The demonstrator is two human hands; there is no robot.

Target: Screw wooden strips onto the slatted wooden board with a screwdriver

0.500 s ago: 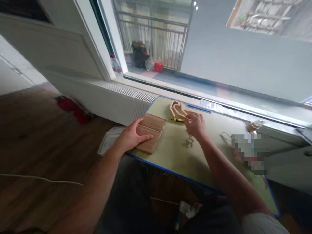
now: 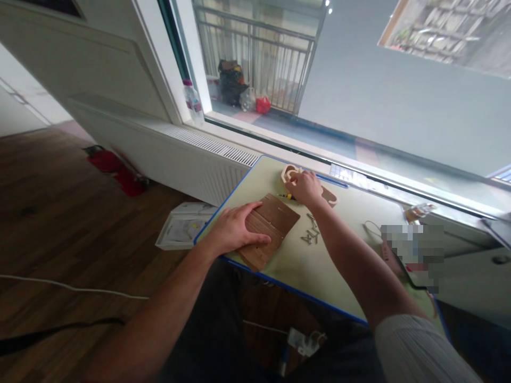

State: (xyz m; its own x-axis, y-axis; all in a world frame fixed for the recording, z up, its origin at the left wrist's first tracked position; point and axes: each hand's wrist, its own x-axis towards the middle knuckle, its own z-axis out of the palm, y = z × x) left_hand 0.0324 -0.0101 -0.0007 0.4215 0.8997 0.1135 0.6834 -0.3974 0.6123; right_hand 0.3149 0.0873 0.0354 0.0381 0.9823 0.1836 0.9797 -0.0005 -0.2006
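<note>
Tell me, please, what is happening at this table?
A person works with both hands over a pale green table. The left hand, thumb and fingers spread, lies on a brown grooved piece. The right hand is at a pale curved piece on the far side; whether it grips it is hard to see. Near that hand lies a yellow-and-black tool, partly hidden, and nearer the person are small metal pieces.
</note>
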